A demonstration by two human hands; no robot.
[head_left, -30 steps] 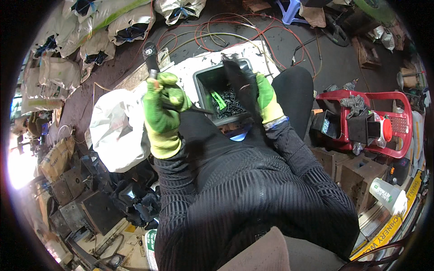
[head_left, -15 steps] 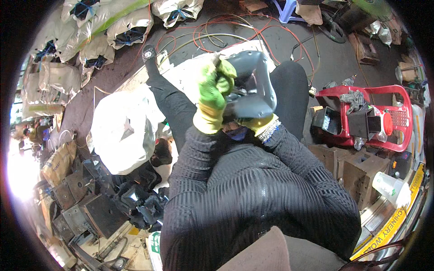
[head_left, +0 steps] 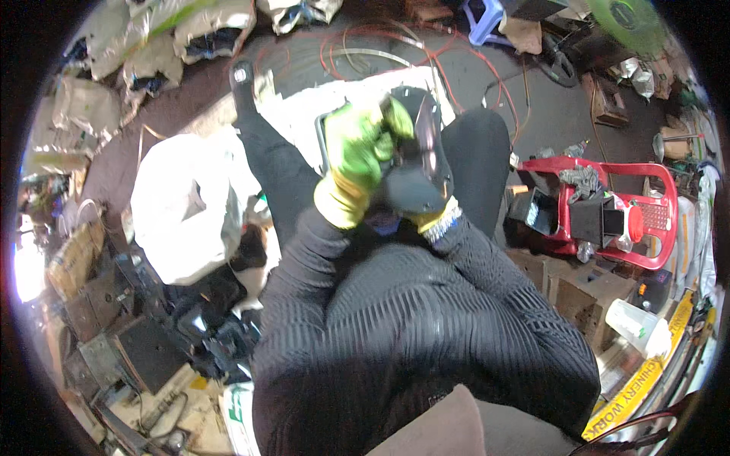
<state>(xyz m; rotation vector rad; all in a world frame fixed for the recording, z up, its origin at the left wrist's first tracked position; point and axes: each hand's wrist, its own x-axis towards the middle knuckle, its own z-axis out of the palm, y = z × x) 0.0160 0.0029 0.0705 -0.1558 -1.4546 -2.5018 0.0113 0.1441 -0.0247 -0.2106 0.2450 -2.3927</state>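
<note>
I sit with my legs out in front, and both hands, in green gloves, hold up a black plastic casing [head_left: 423, 173] close to my chest. My left hand [head_left: 357, 156] is closed over its left side and upper edge. Most of my right hand [head_left: 436, 222] is hidden under the casing, so only the yellow cuff and wrist show at the lower right. The casing's smooth outer side faces me and hides what is inside. The picture is blurred around the hands.
A white sack [head_left: 186, 209] lies left of my left leg. To the right, a red plastic crate [head_left: 646, 216] holds dark parts. Red cables [head_left: 357, 42] loop on the floor ahead, filled sacks [head_left: 144, 57] sit far left, and metal scrap [head_left: 129, 342] lies lower left.
The casing lay open in front of me with small parts inside. It has since been turned over and lifted toward me, and my left hand moved from the left onto it.
</note>
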